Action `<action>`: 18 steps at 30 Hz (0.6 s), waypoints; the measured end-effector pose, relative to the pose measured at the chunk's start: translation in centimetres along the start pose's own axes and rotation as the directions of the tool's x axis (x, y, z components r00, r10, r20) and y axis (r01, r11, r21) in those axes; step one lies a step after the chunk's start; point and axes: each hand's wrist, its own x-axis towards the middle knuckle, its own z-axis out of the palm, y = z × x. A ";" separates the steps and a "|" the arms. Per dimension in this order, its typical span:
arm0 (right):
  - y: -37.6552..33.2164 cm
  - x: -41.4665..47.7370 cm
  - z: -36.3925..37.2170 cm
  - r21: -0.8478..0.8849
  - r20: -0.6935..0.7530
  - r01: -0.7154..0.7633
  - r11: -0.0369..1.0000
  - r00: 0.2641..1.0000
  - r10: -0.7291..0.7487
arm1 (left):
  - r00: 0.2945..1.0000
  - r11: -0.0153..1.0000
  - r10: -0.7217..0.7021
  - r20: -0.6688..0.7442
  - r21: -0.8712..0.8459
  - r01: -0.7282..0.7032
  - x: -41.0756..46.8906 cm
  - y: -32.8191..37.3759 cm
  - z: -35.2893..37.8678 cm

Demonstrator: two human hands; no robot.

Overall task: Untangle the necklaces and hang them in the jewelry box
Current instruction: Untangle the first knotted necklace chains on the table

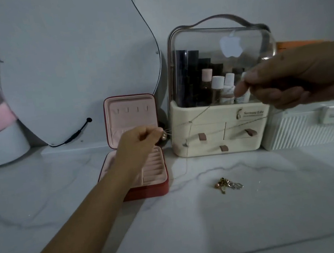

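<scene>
Left hand (140,138), frame centre: grip pinching chain (200,114) end beside open box (132,118). Right hand (294,78), upper right: grip pinching chain, strung between both. Tangle (228,184) lower centre on bench (254,210).

A red square jewelry box (148,191) with pale pink lining stands open on the counter (254,210), its lid upright. A thin gold chain necklace (190,121) stretches in the air between the left hand (140,138) and the right hand (281,80). A tangled heap of gold and silver necklaces (228,184) lies near the box, to its right.
</scene>
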 end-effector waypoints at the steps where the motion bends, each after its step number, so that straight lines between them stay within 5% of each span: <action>1: 0.8 -0.4 0.0 0.008 -0.005 -0.020 1.000 1.000 0.020 | 1.000 1.000 -0.003 -0.013 0.002 0.003 -0.4 0.2 -0.6; 11: 8.2 -2.1 3.2 0.149 -0.099 -0.204 0.968 0.971 0.219 | 0.999 0.953 0.007 0.033 0.302 -0.017 -6.7 -0.5 -6.2; 18: 11.5 -1.9 6.7 0.070 -0.166 -0.261 0.963 0.949 0.269 | 0.997 0.825 0.074 -0.016 0.563 -0.052 -9.8 -1.9 -10.0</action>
